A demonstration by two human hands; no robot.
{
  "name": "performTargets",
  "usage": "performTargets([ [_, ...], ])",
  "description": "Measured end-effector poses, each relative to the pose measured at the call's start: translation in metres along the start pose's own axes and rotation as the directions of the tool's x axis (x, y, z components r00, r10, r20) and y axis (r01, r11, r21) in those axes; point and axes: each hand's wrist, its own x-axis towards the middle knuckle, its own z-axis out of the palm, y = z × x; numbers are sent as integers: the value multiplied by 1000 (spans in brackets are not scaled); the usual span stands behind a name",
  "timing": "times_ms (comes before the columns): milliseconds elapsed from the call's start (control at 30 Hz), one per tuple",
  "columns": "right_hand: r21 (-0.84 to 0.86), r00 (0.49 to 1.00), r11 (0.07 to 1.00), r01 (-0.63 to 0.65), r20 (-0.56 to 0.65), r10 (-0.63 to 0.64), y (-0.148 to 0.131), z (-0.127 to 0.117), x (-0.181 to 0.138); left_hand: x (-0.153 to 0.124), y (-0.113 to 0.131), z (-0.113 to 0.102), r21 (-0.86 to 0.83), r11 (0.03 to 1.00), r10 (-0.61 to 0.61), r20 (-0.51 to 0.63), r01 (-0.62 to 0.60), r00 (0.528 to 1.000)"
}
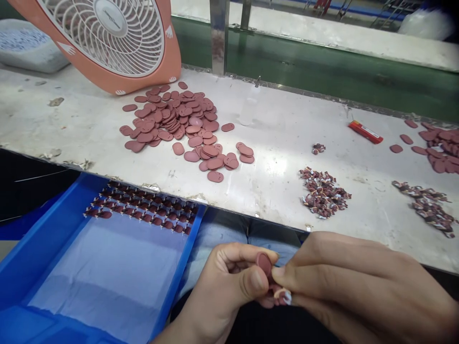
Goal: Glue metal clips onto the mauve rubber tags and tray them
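Note:
My left hand [229, 282] pinches a small reddish-brown oval disc [264, 264] between thumb and fingers. Close against it, my right hand [344, 277] grips a tiny painted figure [282, 295] with white and peach parts, just below the disc. The two pieces touch or nearly touch; the fingers hide the exact contact. Both hands are closed, in front of the bench edge. On the bench lie a big pile of matching oval discs [172, 117] and a heap of small painted figures [322, 193].
An orange fan [172, 62] stands at the back left, near a white tray [32, 55] of small pieces. A blue bin [182, 267] below the bench holds rows of assembled pieces [143, 205]. Right, a red box [366, 132], more discs [444, 145] and figures [430, 205] lie on the bench.

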Motion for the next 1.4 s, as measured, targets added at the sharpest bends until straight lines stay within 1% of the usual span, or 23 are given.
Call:
performTargets([
  [100,-28,1000,999,18,9,-18,3,0,2,1,-1,-3,6,1000,-9,-24,9,1000],
  [200,-6,999,1000,12,29,-12,7,-2,4,3,-1,-6,-7,999,-38,-25,38,999],
  [300,100,996,995,-8,94,-1,11,-5,8,5,-2,-10,-7,998,-61,6,61,998],
  [367,179,992,983,-28,126,5,13,-7,11,6,-3,-13,-36,997,-67,26,68,997],
  [533,252,999,967,-34,39,25,19,-2,13,9,-8,-28,-179,977,-111,19,113,994],
  [600,285,998,957,-59,35,51,20,4,13,10,-9,-32,-202,972,-115,34,120,993],
  [700,318,995,943,-99,46,89,21,13,14,10,-7,-36,-195,975,-100,42,106,994],
  [833,357,993,927,-118,47,108,20,22,17,10,-4,-39,-166,983,-72,50,79,996],
  [1000,389,994,914,-113,44,104,21,28,20,13,-1,-44,-147,988,-37,127,56,991],
  [1067,390,996,917,-86,12,88,21,31,21,15,1,-47,-132,989,-42,141,61,989],
  [1100,368,997,928,-60,-21,73,21,34,22,15,2,-48,-123,991,-44,127,60,991],
  [1133,323,996,946,-26,-67,50,20,37,23,14,4,-48,-108,993,-31,83,40,996],
  [1167,253,992,967,8,-122,23,20,41,24,12,5,-48,-89,996,13,7,-13,1000],
  [1200,163,983,986,38,-184,-8,19,45,25,10,7,-48,-59,994,87,-88,-93,992],
  [1233,64,970,996,60,-239,-43,19,51,26,7,8,-47,-12,983,180,-184,-185,966],
  [1267,-26,956,997,78,-282,-82,19,57,27,4,9,-46,45,961,276,-261,-274,925],
  [1300,-96,941,991,98,-314,-123,19,64,28,1,10,-45,101,935,354,-310,-340,882],
  [1333,-145,929,981,126,-329,-168,20,70,28,-2,10,-43,147,912,410,-339,-383,847],
  [1400,-193,911,961,199,-324,-254,22,82,30,-6,11,-41,203,887,462,-371,-415,806],
])
